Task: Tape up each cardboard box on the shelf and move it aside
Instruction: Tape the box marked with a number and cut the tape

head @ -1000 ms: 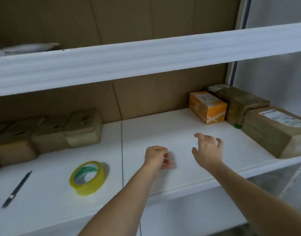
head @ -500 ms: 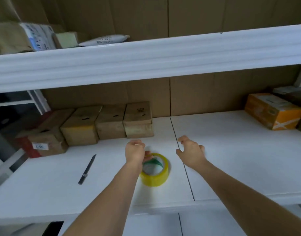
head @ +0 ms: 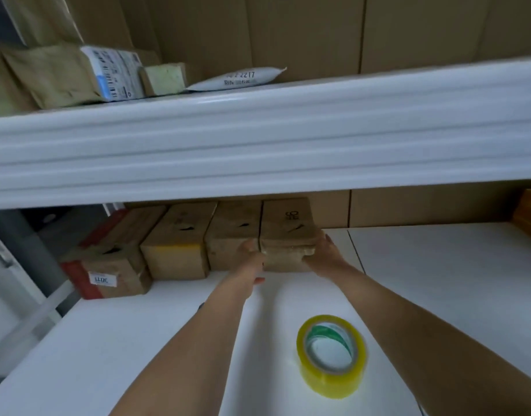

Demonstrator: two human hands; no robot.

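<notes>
We read "2217" on the white mailer bag (head: 238,78) on the upper shelf; the smaller print below it is blurred. The shipping label (head: 114,73) on the parcel to its left shows barcodes, unreadable to us. A dark stamp (head: 291,215) tops the rightmost brown box, illegible. The white sticker (head: 102,279) on the red-taped box carries blurred characters.

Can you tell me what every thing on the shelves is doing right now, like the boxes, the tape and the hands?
Rightmost box: closed, on the shelf, gripped at both front corners.
Left hand: gripping that box's left front corner.
Right hand: gripping its right front corner.
Other three boxes: closed, lined up to the left, untouched.
Tape roll: lying free on the shelf, near the front edge.
White mailer bag: lying flat on the upper shelf.
</notes>
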